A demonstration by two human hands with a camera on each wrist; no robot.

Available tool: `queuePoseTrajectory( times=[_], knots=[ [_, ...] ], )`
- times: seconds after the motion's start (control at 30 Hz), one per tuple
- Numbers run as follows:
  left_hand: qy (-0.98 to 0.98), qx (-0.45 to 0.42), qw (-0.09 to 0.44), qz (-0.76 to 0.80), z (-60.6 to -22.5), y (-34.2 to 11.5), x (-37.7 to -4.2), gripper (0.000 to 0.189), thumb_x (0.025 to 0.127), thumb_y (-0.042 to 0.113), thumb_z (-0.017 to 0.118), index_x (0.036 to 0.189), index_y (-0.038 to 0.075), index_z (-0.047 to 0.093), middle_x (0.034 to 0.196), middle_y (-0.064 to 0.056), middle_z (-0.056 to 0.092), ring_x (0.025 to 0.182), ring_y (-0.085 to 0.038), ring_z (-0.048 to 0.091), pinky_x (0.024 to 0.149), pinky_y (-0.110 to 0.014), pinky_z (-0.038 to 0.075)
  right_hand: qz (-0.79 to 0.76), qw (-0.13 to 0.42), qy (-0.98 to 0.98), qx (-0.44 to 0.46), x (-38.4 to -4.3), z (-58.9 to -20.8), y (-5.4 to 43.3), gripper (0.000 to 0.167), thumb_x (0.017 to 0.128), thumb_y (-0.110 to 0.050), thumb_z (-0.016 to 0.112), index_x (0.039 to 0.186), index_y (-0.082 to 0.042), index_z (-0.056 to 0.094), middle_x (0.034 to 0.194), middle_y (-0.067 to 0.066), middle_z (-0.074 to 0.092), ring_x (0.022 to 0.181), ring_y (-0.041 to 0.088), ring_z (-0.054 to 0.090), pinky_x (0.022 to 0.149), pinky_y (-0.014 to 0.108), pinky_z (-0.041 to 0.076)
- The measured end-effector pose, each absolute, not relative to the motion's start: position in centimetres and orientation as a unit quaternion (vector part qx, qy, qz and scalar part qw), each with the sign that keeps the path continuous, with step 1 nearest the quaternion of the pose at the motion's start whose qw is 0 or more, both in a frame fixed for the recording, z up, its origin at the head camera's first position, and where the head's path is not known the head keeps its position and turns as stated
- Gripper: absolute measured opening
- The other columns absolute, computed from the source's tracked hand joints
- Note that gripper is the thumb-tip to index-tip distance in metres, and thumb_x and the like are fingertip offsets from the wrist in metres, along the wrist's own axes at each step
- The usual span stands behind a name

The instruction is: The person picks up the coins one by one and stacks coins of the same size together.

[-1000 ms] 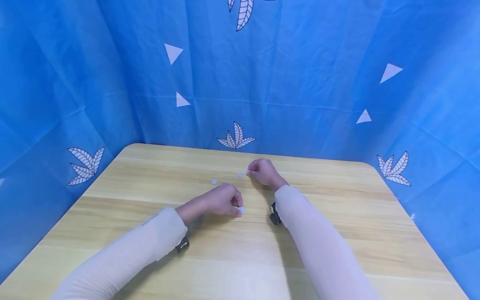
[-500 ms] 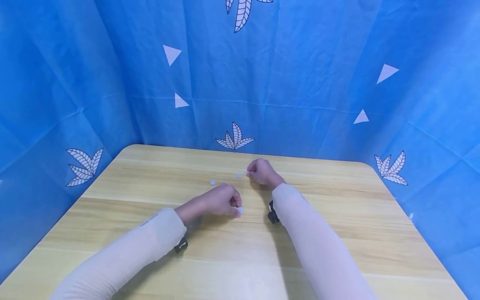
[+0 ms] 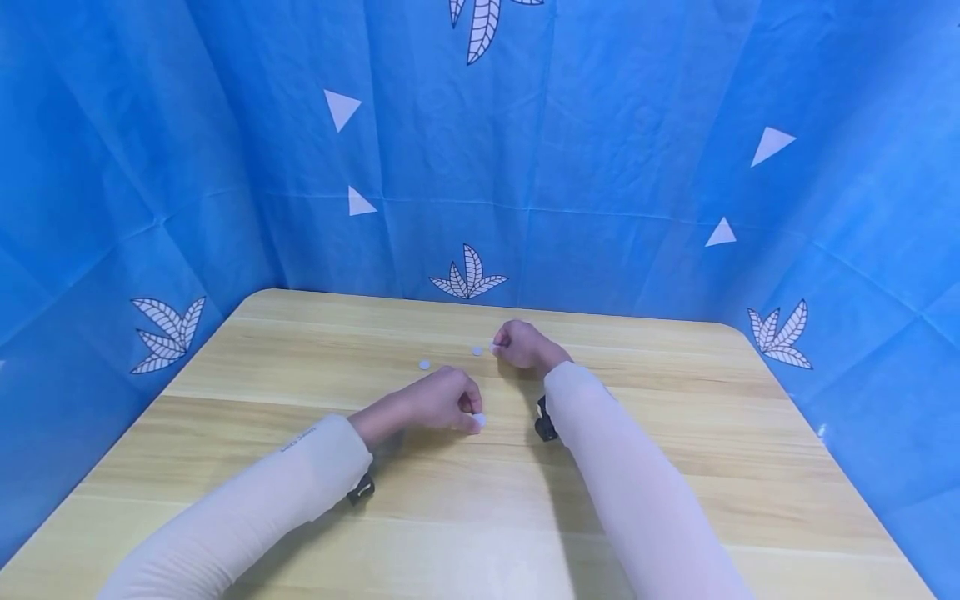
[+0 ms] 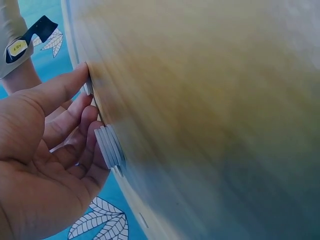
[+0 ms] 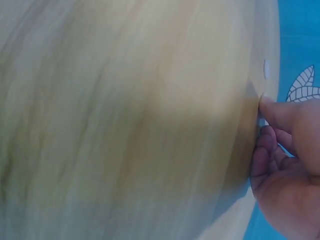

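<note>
My left hand (image 3: 444, 400) pinches a small white disc (image 3: 479, 420) by its edge between thumb and fingers, over the middle of the table. A short stack of similar discs (image 4: 110, 146) stands beside its lower fingers in the left wrist view; the head view does not show it. Farther back, my right hand (image 3: 521, 345) holds another small white disc (image 3: 495, 347) at its fingertips, mostly covered by thumb and fingers in the right wrist view. One loose disc (image 3: 477, 351) lies just left of the right hand. A second loose disc (image 3: 424, 364) lies farther left, beyond the left hand.
The light wooden table (image 3: 675, 467) has rounded far corners. A blue curtain (image 3: 600, 150) with white leaves and triangles hangs around its back and sides. Dark wrist devices sit under both sleeves, the right one (image 3: 546, 421) close above the tabletop.
Both hands keep their pinches and stay almost in place. The right hand has shifted very slightly toward the person; the head view has drifted a little.
</note>
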State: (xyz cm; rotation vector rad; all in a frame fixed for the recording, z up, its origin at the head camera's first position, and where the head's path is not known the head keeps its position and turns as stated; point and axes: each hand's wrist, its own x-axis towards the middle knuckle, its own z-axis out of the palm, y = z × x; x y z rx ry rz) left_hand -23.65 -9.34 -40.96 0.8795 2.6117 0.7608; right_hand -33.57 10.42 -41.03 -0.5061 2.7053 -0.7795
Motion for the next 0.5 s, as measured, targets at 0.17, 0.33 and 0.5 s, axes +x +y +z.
queuePoseTrajectory(
  times=[0.17,0.33,0.5],
  knots=[
    [0.907,0.304,0.138,0.257,-41.04,-9.32,-23.65,0.014,0.083,0.019,0.087,0.089,0.014,0.075,0.081,0.009,0.066,0.080,-0.010,0.060,0.079,-0.028,0.052,-0.250,0.149,0.936,-0.198,-33.47,-40.71,10.50,0.016,0.104,-0.014,0.058,0.112,-0.001,0.063,0.112,0.011,0.065,0.105,0.024,0.058,0.101,0.040,0.048],
    [0.908,0.303,0.135,0.256,-40.98,-9.29,-23.66,0.015,0.083,0.020,0.087,0.089,0.014,0.075,0.081,0.009,0.066,0.081,-0.011,0.059,0.080,-0.029,0.052,-0.249,0.148,0.932,-0.215,-33.40,-40.60,10.57,0.015,0.103,-0.011,0.059,0.112,0.000,0.060,0.109,0.011,0.063,0.101,0.024,0.057,0.097,0.039,0.049],
    [0.910,0.297,0.141,0.254,-40.94,-9.35,-23.72,0.015,0.083,0.021,0.087,0.090,0.015,0.075,0.082,0.009,0.066,0.081,-0.011,0.059,0.080,-0.029,0.052,-0.260,0.134,0.930,-0.224,-33.46,-40.81,10.64,0.015,0.101,-0.009,0.061,0.113,-0.002,0.056,0.104,0.011,0.062,0.100,0.025,0.058,0.095,0.039,0.051]
  ],
)
